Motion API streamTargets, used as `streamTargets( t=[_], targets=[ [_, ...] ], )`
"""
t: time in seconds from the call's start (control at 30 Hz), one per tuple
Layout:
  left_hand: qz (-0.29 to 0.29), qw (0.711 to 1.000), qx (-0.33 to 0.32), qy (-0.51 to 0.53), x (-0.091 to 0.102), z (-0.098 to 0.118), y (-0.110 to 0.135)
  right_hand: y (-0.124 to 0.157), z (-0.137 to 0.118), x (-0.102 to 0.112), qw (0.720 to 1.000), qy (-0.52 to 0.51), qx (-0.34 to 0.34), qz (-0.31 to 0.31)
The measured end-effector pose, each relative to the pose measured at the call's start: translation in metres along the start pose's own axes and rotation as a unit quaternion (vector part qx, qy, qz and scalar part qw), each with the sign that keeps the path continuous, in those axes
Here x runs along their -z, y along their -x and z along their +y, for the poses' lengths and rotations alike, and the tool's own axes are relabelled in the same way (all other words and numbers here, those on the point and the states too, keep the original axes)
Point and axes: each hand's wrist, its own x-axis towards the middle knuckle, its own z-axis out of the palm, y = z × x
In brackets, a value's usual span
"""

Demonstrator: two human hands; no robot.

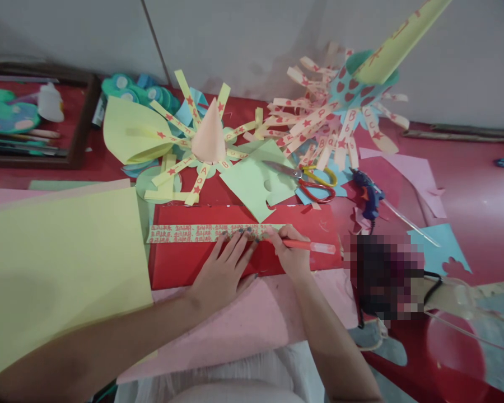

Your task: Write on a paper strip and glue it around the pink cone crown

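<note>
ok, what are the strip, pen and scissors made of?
Strip: paper or thin card, matte; lies flat, red writing across it.
Pen: probably plastic, glossy; orange-red, and its far end looks see-through.
Scissors: likely metal, grey and smooth at the cutting end; red and yellow grips could be plastic or just coated.

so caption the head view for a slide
Left hand on a lettered strip, right hand holding a red pen, scissors beyond.

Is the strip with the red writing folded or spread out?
Spread out: the paper strip lies flat across the red surface, its rows of writing facing up, the left hand partly covering it.
</note>
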Motion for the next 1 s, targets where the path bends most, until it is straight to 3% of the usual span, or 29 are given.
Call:
streamTargets(
  t=[1.0],
  targets=[
    [0.001, 1.000, -0.002, 0.013, -0.0002, -0.0008, -0.0001, 0.0000, 0.0012, -0.0010, 1.000, 0.007, 0.002, 0.025]
  ],
)
